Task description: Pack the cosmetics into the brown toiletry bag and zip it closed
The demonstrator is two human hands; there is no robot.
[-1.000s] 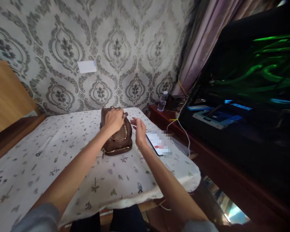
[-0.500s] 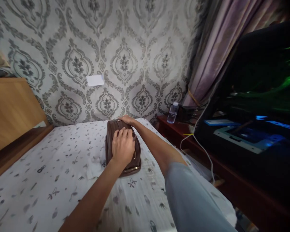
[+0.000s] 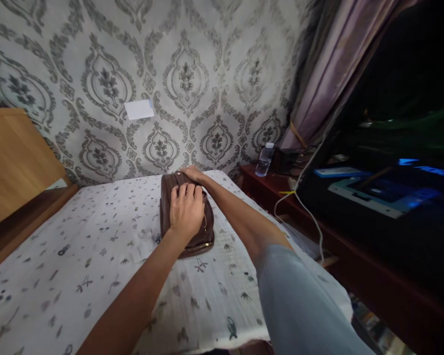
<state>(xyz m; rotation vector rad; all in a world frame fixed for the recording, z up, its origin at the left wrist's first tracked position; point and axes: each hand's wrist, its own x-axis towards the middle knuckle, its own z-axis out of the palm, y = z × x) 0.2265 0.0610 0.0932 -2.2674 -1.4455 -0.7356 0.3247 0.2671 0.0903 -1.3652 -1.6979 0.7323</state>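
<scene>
Centrally placed: brown bag on the cloth-covered worktop.
Left hand: fingers slightly spread over the bag, grip uncertain; right hand: at the far end, closure cannot be told. Light, even pressure from both should steady the soft body without creasing it.

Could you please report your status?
Left hand on bag. Right hand at bag's far end. Bag lying on cloth. Bottle off to right.

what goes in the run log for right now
left hand on bag | right hand at bag's far end | bag on cloth | bottle on desk
</scene>
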